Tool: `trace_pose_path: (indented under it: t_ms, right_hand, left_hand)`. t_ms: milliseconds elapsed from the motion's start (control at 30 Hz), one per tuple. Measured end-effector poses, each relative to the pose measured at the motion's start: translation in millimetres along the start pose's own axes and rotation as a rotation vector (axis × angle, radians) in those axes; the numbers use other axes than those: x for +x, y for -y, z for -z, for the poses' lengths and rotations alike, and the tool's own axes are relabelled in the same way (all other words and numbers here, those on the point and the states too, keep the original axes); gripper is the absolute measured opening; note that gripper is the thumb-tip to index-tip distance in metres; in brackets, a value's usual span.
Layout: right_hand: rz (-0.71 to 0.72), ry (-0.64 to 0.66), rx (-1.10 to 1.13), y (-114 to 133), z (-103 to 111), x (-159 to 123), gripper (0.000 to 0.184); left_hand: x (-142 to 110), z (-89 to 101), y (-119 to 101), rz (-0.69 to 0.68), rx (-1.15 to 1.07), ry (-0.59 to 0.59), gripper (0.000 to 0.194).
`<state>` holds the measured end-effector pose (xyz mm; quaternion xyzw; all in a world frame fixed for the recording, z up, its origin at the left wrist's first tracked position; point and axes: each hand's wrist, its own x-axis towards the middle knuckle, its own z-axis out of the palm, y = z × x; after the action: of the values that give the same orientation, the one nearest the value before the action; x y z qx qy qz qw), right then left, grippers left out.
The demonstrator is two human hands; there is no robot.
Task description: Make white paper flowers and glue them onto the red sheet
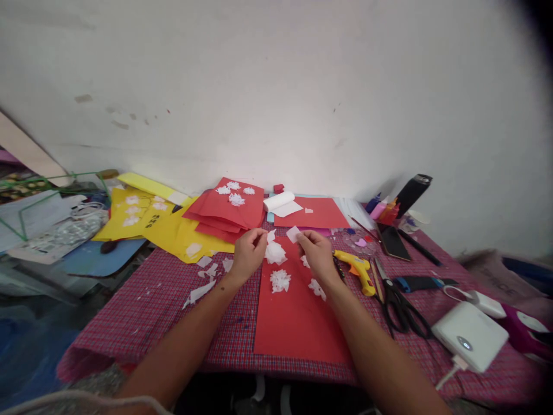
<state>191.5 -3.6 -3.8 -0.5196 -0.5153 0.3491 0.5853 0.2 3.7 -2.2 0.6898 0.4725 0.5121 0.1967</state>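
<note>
Over the far end of a red paper sheet (298, 328), my left hand (250, 249) pinches a small torn scrap of white paper (271, 236). A few centimetres to its right, my right hand (317, 251) grips a small white paper square (294, 234) between thumb and fingers. Several crumpled white paper flowers lie on the red sheet, among them a ruffled flower (280, 280) and a flatter paper pile (275, 253) just below my left fingertips. My right forearm partly covers another flower (317, 289).
Left: paper scraps (199, 293) and yellow decorated sheets (170, 230). Behind: stacked red sheets (233, 207) and a white paper roll (280, 201). Right: a yellow glue gun (356, 270), black scissors (401, 308), a phone (394, 242), a black bottle (413, 195) and a white power box (470, 336).
</note>
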Motion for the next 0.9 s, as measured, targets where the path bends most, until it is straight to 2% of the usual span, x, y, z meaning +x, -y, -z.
trace_pose_path:
  t_ms: [100,200,367,500,633,733,800,900]
  right_hand:
    - [0.014,0.016,-0.008,5,0,-2,0.026]
    - [0.025,0.027,-0.022,9,0,-3,0.024]
    - [0.035,0.052,-0.066,10,1,-4,0.025]
    - [0.04,0.076,-0.085,8,1,-4,0.025]
    - [0.039,0.089,-0.101,9,1,-5,0.025]
    - [0.037,0.129,-0.08,13,-1,-7,0.026]
    - [0.029,0.191,-0.014,16,-2,-9,0.026]
    - [-0.022,0.289,0.124,19,-6,-12,0.025]
  left_hand:
    - [0,-0.5,2,-0.241,0.32,0.112,0.022]
    - [-2,1.0,3,-0.361,0.494,0.27,0.024]
    - [-4,7.0,5,-0.403,0.447,0.38,0.022]
    - [-2,10.4,7,-0.387,0.318,0.354,0.028]
    - [0,9.6,5,-0.267,0.146,0.219,0.031]
    - [-1,8.3,0,-0.086,-0.081,0.125,0.021]
    - [-1,7.5,-3,0.097,-0.299,0.131,0.018]
    - [-2,7.0,-9,0.367,-0.66,0.257,0.031]
